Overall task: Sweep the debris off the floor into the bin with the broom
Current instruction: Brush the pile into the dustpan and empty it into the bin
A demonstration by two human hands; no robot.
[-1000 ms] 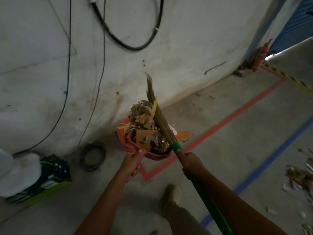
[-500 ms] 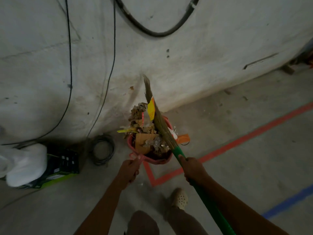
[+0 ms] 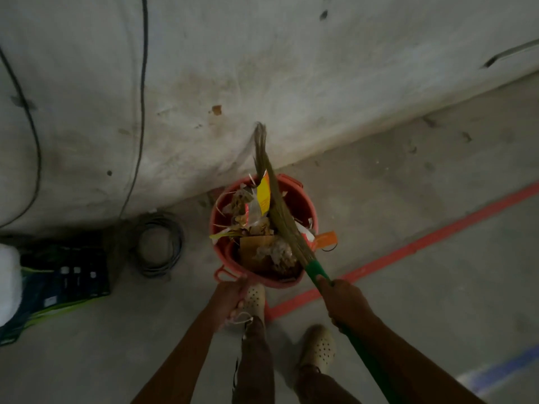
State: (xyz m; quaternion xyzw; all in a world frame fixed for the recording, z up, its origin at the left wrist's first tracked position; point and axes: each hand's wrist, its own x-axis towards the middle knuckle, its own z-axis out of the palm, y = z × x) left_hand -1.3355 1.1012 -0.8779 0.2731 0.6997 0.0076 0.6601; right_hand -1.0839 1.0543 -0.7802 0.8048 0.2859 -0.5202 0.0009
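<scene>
Grey concrete floor point(image 3: 408, 301) by the wall, and I'm seeing the right hand point(image 3: 347, 301) clenching the green-handled straw broom point(image 3: 280, 217) across paper-and-leaf debris point(image 3: 248, 225) heaped in the round red plastic bin point(image 3: 306, 196), left hand point(image 3: 229, 300) gripping a pinkish handle point(image 3: 222, 274) at its near rim; probably dumping, next raking the heap down.

Dim grey concrete floor point(image 3: 408, 287) with red tape line point(image 3: 423, 243) meets stained wall point(image 3: 262, 68).
</scene>
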